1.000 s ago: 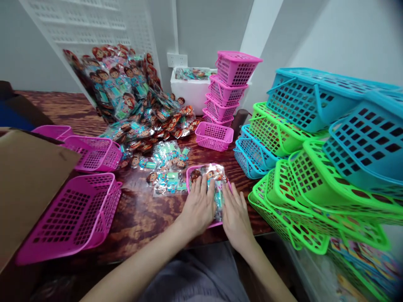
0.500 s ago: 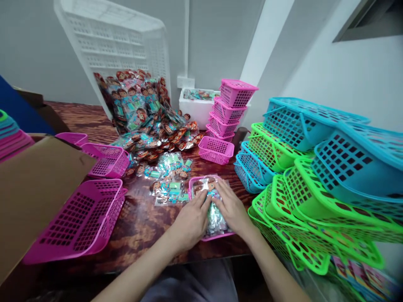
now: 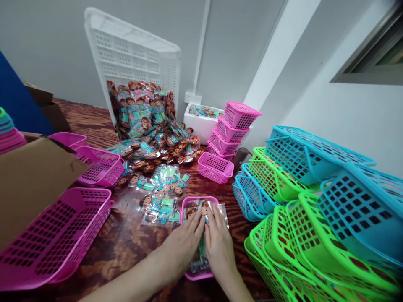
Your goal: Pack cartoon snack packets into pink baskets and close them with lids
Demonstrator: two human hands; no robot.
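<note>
A small pink basket lies on the wooden table in front of me, filled with clear-wrapped cartoon-figure packets. My left hand and my right hand lie flat side by side on top of those packets, fingers stretched forward and pressing down. More loose packets lie just left of the basket. A big heap of the same packets spills from a white crate leaning on the wall.
Large pink baskets and a cardboard flap are at left. A stack of small pink baskets and a white foam box stand behind. Piles of green and blue baskets crowd the right.
The camera has tilted upward, so the basket and hands sit lower in view. My hands have drawn closer together on the packets and stay pressed on them.
</note>
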